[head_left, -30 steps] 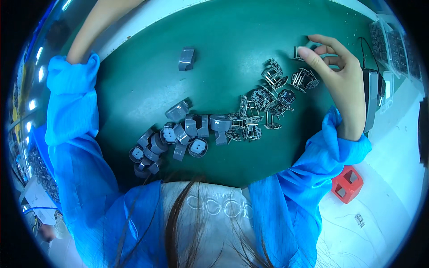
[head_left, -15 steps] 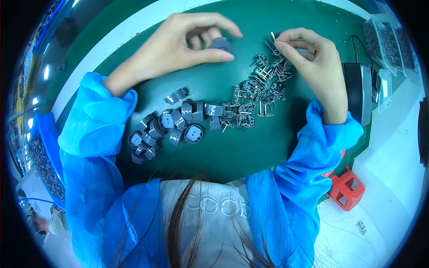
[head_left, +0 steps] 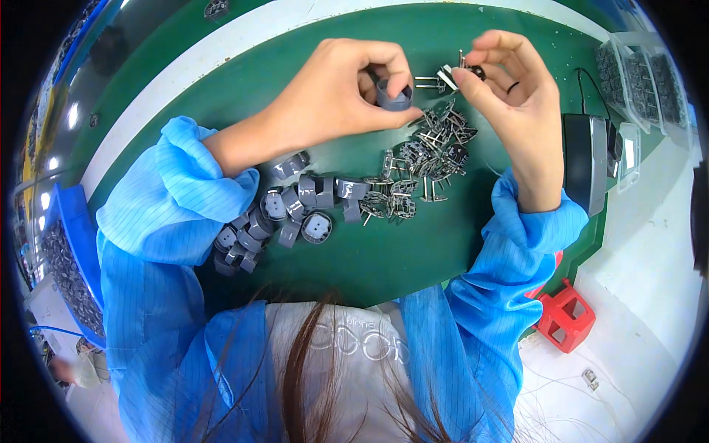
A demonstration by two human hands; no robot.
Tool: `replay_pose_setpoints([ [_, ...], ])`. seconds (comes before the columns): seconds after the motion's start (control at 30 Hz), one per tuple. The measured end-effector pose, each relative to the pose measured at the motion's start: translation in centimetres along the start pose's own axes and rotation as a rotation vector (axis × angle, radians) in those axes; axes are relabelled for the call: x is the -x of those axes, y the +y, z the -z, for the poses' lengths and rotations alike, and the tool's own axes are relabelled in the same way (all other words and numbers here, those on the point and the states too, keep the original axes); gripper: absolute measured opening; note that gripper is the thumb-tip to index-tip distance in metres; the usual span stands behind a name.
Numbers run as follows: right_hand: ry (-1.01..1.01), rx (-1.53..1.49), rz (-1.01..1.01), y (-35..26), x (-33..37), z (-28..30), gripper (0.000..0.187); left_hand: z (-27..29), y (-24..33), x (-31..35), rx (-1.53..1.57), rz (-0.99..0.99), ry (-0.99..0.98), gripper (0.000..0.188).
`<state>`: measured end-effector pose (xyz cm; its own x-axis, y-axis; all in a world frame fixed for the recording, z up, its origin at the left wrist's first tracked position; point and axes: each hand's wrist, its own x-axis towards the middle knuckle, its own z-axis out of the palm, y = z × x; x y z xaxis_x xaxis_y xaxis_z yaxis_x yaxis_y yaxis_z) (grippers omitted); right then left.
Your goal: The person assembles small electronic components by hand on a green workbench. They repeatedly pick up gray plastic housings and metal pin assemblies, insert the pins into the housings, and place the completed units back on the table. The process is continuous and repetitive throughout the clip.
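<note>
Left hand (head_left: 332, 88) pinches curved grey plastic housing (head_left: 391, 102); right hand (head_left: 520, 111), apparently, silver-pinned black metal assembly (head_left: 447, 77). Step: holding; next move wants steady orienting.

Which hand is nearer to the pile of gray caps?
Left. The left hand is beyond the pile of gray caps; the right hand is farther away, beyond and rightward.

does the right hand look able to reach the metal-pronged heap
Probably yes: the heap lies close by on the green tabletop, mostly uncovered, though the right hand holds a part.
</note>
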<state>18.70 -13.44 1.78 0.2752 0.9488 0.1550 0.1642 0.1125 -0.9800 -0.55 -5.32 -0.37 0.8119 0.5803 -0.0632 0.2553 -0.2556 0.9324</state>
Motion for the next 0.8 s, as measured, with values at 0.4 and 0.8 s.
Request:
replay_pose_setpoints([
  [0.4, -0.066, 0.182, 0.118, 0.0, -0.1, -0.1, 0.013, 0.3, -0.7, 0.0, 0.297, -0.119, 0.193, 0.034],
  [0.8, 0.057, 0.409, 0.396, 0.5, 0.5, -2.7, 0.01, 0.6, -0.9, 0.1, 0.273, -0.12, 0.13, 0.032],
])
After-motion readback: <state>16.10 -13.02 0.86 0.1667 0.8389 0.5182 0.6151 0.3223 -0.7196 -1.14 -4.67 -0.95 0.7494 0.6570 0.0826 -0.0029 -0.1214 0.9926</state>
